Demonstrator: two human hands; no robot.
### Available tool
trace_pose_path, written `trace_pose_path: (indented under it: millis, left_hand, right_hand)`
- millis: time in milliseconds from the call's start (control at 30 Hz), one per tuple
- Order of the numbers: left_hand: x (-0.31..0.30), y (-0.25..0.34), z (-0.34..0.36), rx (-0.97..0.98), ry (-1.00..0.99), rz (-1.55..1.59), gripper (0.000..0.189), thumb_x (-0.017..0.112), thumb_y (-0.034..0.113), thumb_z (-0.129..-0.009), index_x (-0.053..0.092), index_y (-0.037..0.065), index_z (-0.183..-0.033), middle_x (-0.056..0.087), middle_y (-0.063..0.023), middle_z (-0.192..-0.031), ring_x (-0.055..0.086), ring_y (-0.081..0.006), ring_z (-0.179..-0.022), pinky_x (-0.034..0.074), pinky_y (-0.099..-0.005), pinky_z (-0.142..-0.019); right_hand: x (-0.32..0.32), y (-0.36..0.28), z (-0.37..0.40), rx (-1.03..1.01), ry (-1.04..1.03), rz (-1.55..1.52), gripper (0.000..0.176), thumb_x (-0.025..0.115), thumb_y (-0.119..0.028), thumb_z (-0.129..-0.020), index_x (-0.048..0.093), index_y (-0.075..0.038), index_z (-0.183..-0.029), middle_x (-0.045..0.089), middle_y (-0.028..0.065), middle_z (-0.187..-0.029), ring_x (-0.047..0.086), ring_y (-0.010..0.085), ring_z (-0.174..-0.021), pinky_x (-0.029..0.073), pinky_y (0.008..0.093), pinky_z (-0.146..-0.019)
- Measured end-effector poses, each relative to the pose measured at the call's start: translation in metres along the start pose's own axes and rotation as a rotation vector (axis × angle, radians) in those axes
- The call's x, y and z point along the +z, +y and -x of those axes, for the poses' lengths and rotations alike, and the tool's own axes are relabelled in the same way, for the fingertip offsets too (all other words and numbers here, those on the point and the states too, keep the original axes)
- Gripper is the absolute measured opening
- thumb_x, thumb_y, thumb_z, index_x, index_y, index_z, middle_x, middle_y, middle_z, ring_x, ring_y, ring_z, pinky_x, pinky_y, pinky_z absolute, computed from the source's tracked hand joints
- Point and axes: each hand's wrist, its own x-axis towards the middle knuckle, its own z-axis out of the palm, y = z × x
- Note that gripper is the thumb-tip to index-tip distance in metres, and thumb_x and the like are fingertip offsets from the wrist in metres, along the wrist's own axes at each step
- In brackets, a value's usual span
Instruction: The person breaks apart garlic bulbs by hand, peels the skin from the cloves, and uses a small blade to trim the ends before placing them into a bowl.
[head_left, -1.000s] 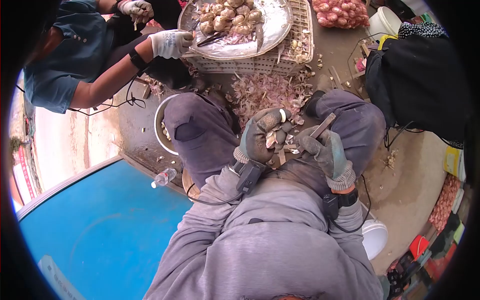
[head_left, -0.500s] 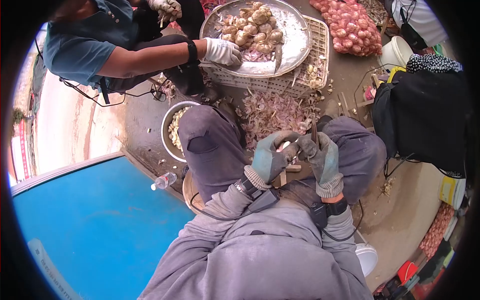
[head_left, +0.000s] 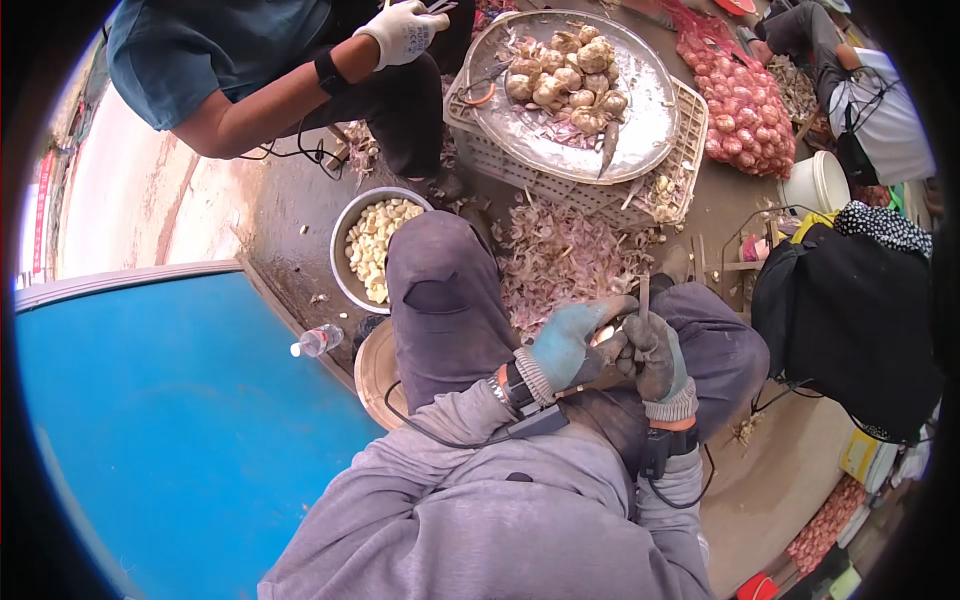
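Observation:
My left hand [head_left: 578,342], in a grey and blue glove, is closed around a pale garlic clove [head_left: 603,336], mostly covered by the fingers. Close beside it, my right hand [head_left: 655,355] wears a similar glove and grips a small knife [head_left: 644,294] with its narrow blade pointing up. The fingertips of both hands almost meet above my lap. Beyond them, garlic skins [head_left: 560,262] lie heaped on the ground. A metal bowl [head_left: 338,250] of peeled garlic cloves [head_left: 376,240] stands left of my knee.
Garlic bulbs [head_left: 572,75] lie on a round metal tray [head_left: 645,120] atop a plastic crate [head_left: 695,125]. A co-worker's gloved hand [head_left: 405,35] holds a tool. Around me are a blue panel [head_left: 190,420], a bottle [head_left: 320,340], a net sack [head_left: 735,105] and a black bag [head_left: 850,320].
The co-worker's gloved hand has left the tray's edge and moved up and left. My view has shifted. My hands stay close together, with the knife now more fully in sight.

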Motion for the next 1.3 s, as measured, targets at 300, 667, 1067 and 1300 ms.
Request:
trace_pose_path:
  millis: [300,667,1067,1300]
  left_hand:
    - [-0.02,0.006,-0.007,-0.352,0.364,0.671,0.036,0.069,0.018,-0.095,0.063,-0.001,-0.126,0.068,-0.008,-0.094,0.062,-0.0095,-0.069,0.049,-0.0209,-0.057]
    - [-0.032,-0.006,-0.013,-0.304,0.186,0.914,0.049,0.051,0.034,-0.107,0.055,-0.01,-0.127,0.064,-0.0123,-0.083,0.059,-0.0129,-0.054,0.047,-0.024,-0.043]
    - [-0.001,-0.013,-0.01,-0.514,0.035,1.154,0.057,0.044,0.049,-0.107,0.057,-0.003,-0.126,0.069,-0.0133,-0.093,0.065,-0.0167,-0.063,0.051,-0.0288,-0.049]
    - [0.0,-0.025,-0.004,-0.309,-0.02,0.621,0.041,0.039,0.036,-0.111,0.061,0.002,-0.105,0.06,-0.0041,-0.067,0.053,-0.0108,-0.048,0.04,-0.0233,-0.042]
  right_hand:
    - [-0.001,-0.038,-0.087,-0.072,0.063,-0.064,0.038,0.064,-0.042,-0.098,0.064,-0.004,-0.1,0.065,0.0036,-0.078,0.055,0.0067,-0.058,0.038,0.0209,-0.047]
    - [0.017,-0.088,-0.075,-0.315,0.068,-0.093,0.044,0.069,-0.034,-0.097,0.063,0.002,-0.122,0.072,0.0063,-0.098,0.064,0.0069,-0.07,0.048,0.0191,-0.058]
    - [0.025,0.003,-0.007,-0.409,0.138,0.164,0.04,0.077,-0.007,-0.087,0.067,0.003,-0.125,0.072,0.0097,-0.107,0.067,0.0165,-0.094,0.055,0.031,-0.083]
    - [0.022,0.013,0.004,-0.379,0.232,-0.162,0.032,0.074,-0.006,-0.091,0.066,0.008,-0.119,0.073,0.0093,-0.101,0.066,0.0117,-0.084,0.055,0.0261,-0.077]
